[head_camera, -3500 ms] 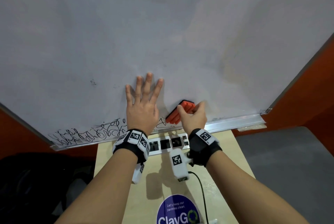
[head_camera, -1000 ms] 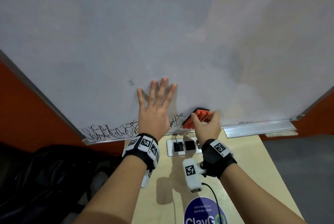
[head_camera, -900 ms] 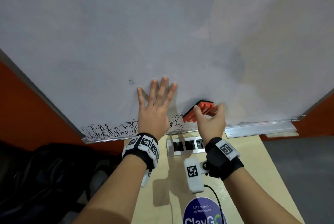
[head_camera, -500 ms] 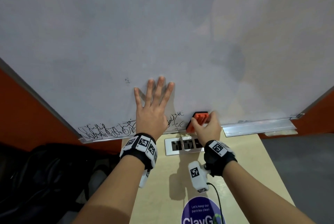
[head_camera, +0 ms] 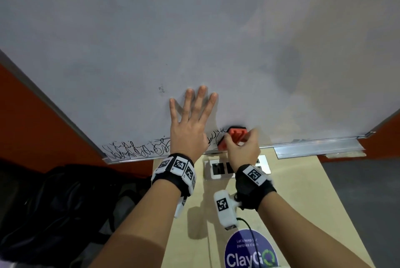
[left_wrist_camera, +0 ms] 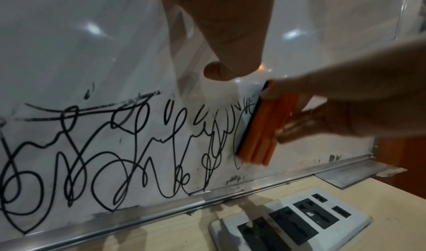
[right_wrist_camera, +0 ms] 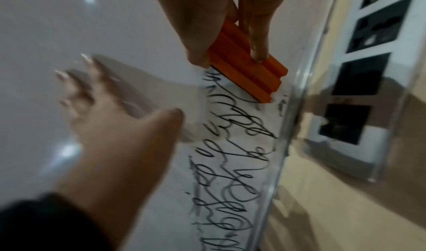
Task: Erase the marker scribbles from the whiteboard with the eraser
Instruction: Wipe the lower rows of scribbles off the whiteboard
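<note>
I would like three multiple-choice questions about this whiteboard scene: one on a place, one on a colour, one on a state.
1. Where are the remaining scribbles?
A. top of the whiteboard
B. along its bottom edge
C. on the table

2. What colour is the eraser?
A. blue
B. green
C. orange

3. How is the left hand?
A. flat on the board, fingers spread
B. gripping a marker
C. hanging away from the board

Key: 1 B, the ink runs just above the frame; 2 C, orange body in the right hand; 3 A, palm pressed on the board.
</note>
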Available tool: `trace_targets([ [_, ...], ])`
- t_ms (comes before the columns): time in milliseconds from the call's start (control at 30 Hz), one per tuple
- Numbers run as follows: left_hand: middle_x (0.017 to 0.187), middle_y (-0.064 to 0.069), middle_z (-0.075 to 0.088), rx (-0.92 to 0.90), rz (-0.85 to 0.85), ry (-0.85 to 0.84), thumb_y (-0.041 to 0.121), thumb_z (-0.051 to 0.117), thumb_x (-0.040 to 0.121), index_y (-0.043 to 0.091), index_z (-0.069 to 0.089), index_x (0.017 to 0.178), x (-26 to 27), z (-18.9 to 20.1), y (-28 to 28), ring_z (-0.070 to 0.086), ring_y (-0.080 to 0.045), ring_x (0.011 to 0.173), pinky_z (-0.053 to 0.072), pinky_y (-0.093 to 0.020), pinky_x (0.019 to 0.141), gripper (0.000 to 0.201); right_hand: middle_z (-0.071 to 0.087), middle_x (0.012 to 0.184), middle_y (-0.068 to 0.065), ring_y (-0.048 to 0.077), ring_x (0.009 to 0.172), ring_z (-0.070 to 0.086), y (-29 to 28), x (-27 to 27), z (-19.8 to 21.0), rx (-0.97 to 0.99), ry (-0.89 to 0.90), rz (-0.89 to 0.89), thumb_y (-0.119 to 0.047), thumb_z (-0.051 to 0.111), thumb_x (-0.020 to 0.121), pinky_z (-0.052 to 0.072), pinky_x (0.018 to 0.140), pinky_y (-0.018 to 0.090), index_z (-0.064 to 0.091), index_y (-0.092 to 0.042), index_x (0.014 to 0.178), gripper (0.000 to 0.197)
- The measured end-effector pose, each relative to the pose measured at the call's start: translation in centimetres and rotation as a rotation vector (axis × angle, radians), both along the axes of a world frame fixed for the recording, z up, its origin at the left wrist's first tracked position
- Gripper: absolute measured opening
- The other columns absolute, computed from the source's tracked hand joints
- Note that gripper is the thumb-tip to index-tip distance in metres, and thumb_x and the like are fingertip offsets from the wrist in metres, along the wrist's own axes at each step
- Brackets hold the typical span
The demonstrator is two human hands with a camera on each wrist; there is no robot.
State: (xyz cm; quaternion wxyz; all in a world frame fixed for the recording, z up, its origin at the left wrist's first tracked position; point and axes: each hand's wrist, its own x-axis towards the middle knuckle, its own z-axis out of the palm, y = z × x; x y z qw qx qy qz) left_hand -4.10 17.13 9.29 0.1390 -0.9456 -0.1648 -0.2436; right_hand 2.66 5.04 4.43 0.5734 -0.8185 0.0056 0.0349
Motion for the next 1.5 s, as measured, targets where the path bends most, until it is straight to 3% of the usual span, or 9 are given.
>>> trace_targets([
  [133, 0.162, -0.006, -0.028, -0.026, 0.032, 0.033, 0.012, 0.058, 0.075, 0.024, -0.005, 0.16, 0.1, 0.0, -0.4, -0.01, -0.033, 0.152, 0.004, -0.066, 0.119, 0.107, 0.061, 0.068, 0.011, 0.027, 0.069, 0.057, -0.2, 0.9, 1.9, 0.08, -0.09, -0.022, -0.038, 0.059, 0.081, 0.048, 0.067, 0.037, 0.046, -0.013, 0.062, 0.034],
  [333, 0.162, -0.006, -0.025, -0.067, 0.045, 0.035, 0.015, 0.058, 0.072, 0.024, -0.007, 0.16, 0.1, 0.0, -0.9, -0.011, -0.033, 0.152, 0.001, -0.066, 0.119, 0.109, 0.057, 0.076, -0.004, 0.009, 0.067, 0.054, -0.9, 0.6, 1.9, 0.033, 0.001, -0.024, -0.027, 0.079, 0.075, 0.039, 0.058, 0.018, 0.044, -0.014, 0.085, 0.039],
  [567, 0.163, -0.006, -0.025, -0.048, 0.035, 0.032, 0.015, 0.063, 0.073, 0.024, 0.002, 0.161, 0.1, -0.1, -0.7, -0.001, -0.035, 0.153, 0.004, -0.066, 0.119, 0.107, 0.058, 0.081, -0.006, 0.019, 0.076, 0.057, -1.3, 1.1, 0.6, -0.257, 0.005, 0.05, -0.05, 0.085, 0.067, 0.045, 0.067, 0.032, 0.051, -0.016, 0.096, 0.057],
  [700, 0.162, -0.005, -0.028, -0.042, 0.021, 0.029, 0.014, 0.064, 0.072, 0.024, 0.003, 0.161, -0.1, -0.2, -0.4, -0.005, -0.034, 0.153, 0.004, -0.065, 0.12, 0.108, 0.061, 0.089, 0.002, 0.026, 0.086, 0.055, -2.6, 1.8, -1.6, -0.563, -0.478, 0.204, -0.038, 0.087, 0.065, 0.043, 0.073, 0.037, 0.056, -0.014, 0.095, 0.049],
  [900, 0.162, -0.005, -0.029, -0.008, 0.006, 0.017, 0.012, 0.069, 0.074, 0.024, 0.005, 0.161, -0.1, -0.6, 0.1, -0.011, -0.033, 0.151, 0.003, -0.064, 0.12, 0.108, 0.064, 0.093, 0.007, 0.025, 0.09, 0.048, -1.3, 2.9, -1.4, -0.499, -1.114, 0.275, -0.023, 0.081, 0.073, 0.033, 0.08, 0.039, 0.064, -0.013, 0.102, 0.034],
  [1133, 0.161, -0.004, -0.029, 0.007, -0.026, 0.022, 0.011, 0.066, 0.074, 0.025, 0.002, 0.16, -0.4, -0.9, 0.6, -0.018, -0.03, 0.151, -0.005, -0.061, 0.12, 0.108, 0.061, 0.087, 0.003, 0.026, 0.083, 0.053, -2.0, 4.5, -4.8, -0.679, -1.378, 0.619, -0.014, 0.065, 0.093, 0.042, 0.076, 0.04, 0.067, -0.016, 0.096, 0.005],
  [1267, 0.161, -0.004, -0.031, 0.025, -0.017, 0.021, 0.012, 0.067, 0.075, 0.026, -0.002, 0.16, -0.4, -0.9, 0.7, -0.02, -0.03, 0.15, -0.007, -0.06, 0.12, 0.111, 0.058, 0.083, 0.002, 0.025, 0.078, 0.055, -1.1, 5.6, -3.5, -0.718, -1.573, 0.773, -0.014, 0.065, 0.092, 0.04, 0.072, 0.04, 0.065, -0.018, 0.084, 0.009],
  [1400, 0.16, -0.005, -0.033, 0.022, -0.003, 0.021, 0.014, 0.067, 0.077, 0.025, -0.003, 0.16, -0.2, -1.0, 0.5, -0.019, -0.031, 0.149, -0.008, -0.06, 0.12, 0.109, 0.064, 0.083, 0.0, 0.025, 0.071, 0.059, -0.7, 5.7, -0.8, -0.607, -1.592, 0.77, -0.014, 0.045, 0.105, 0.048, 0.067, 0.037, 0.071, -0.017, 0.091, 0.03],
  [1500, 0.16, -0.005, -0.033, 0.012, -0.002, 0.03, 0.015, 0.067, 0.076, 0.025, -0.007, 0.159, -0.2, -1.1, 0.5, -0.02, -0.031, 0.149, -0.007, -0.061, 0.12, 0.111, 0.064, 0.088, 0.0, 0.025, 0.076, 0.058, -1.1, 5.9, -1.8, -0.636, -1.606, 0.828, -0.013, 0.048, 0.102, 0.045, 0.071, 0.038, 0.072, -0.02, 0.096, 0.026],
])
